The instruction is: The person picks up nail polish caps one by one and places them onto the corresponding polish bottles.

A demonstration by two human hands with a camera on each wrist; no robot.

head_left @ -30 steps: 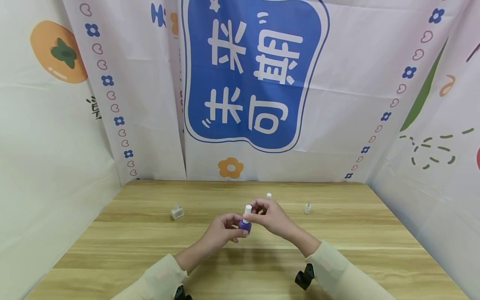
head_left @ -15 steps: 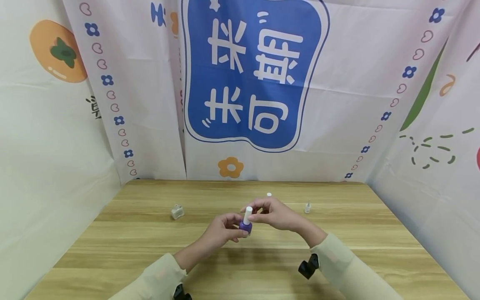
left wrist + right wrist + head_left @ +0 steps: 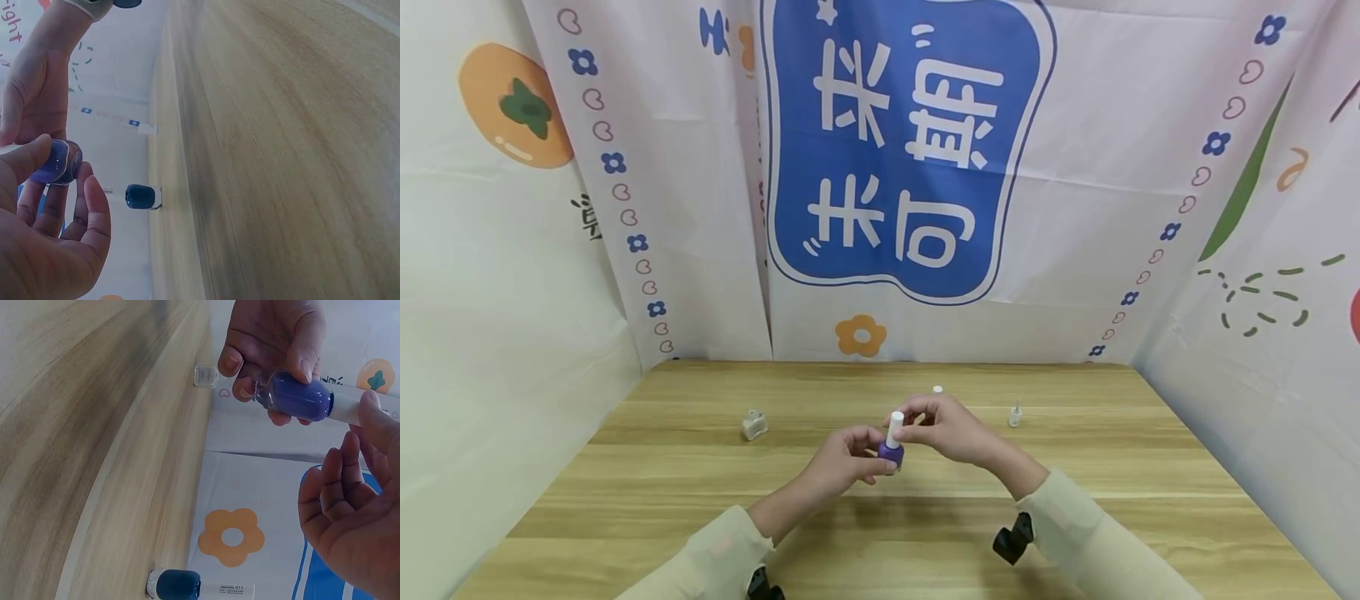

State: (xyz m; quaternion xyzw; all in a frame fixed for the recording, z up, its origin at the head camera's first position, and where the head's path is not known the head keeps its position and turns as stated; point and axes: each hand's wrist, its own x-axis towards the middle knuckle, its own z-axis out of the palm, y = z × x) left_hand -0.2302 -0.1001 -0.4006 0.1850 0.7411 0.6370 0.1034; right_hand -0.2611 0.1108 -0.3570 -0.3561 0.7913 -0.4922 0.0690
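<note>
1. Held aloft over the table (image 3: 700,517), the purple bottle (image 3: 891,454) sits between your two hands, just in front of your chest line at twelve o'clock.
2. Your left hand (image 3: 842,462) grips the glass body from about nine o'clock, thumb in front and fingers behind; the low hold appears meant to steady the bottle while leaving its neck free.
3. Your right hand (image 3: 951,429) pinches the white cap (image 3: 895,427) from between two and three o'clock, the spare fingers loosely bent clear of the glass. The split grip seems chosen to give each hand one part to control.
4. The cap meets the neck, but how tightly it is seated you cannot tell. Nor can you tell whether your fingertips touch each other.
5. Cap end up, the bottle's long axis runs close to vertical, its top leaning slightly from twelve toward one o'clock in the head view.
6. Around it on the table: a clear bottle (image 3: 755,425) toward nine o'clock, a loose cap (image 3: 1015,417) with its stem up between two and three, and a capped teal bottle (image 3: 179,584) upright near one, well spaced, probably to leave you working room.
</note>
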